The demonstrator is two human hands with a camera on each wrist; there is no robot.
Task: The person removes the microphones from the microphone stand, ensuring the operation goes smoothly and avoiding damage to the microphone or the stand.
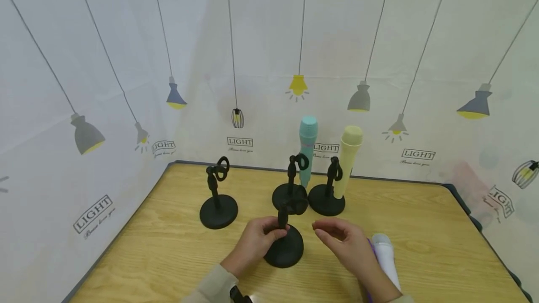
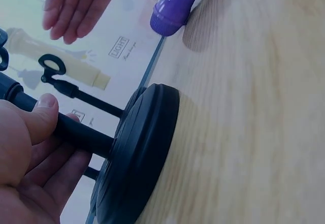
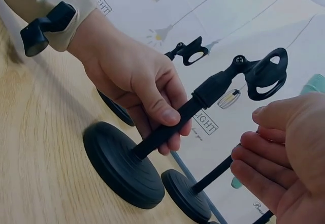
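My left hand (image 1: 258,242) grips the pole of a black microphone stand (image 1: 286,249) with thumb and fingers. The stand's round base is down at the tabletop, and a ring-shaped clip (image 3: 269,74) tops the pole, holding no microphone. Just right of it, my right hand (image 1: 347,247) is held in the air with relaxed, slightly bent fingers and nothing in them. Beside the right forearm lies a white microphone (image 1: 386,261). A purple microphone (image 2: 175,8) lies there too, mostly hidden by that arm in the head view.
Farther back, a teal microphone (image 1: 309,134) and a pale yellow microphone (image 1: 349,153) lean upright at two black stands. Another black stand (image 1: 219,212) with a bare clip is at left. A printed cloth backdrop (image 1: 269,50) borders the wooden table (image 1: 168,251).
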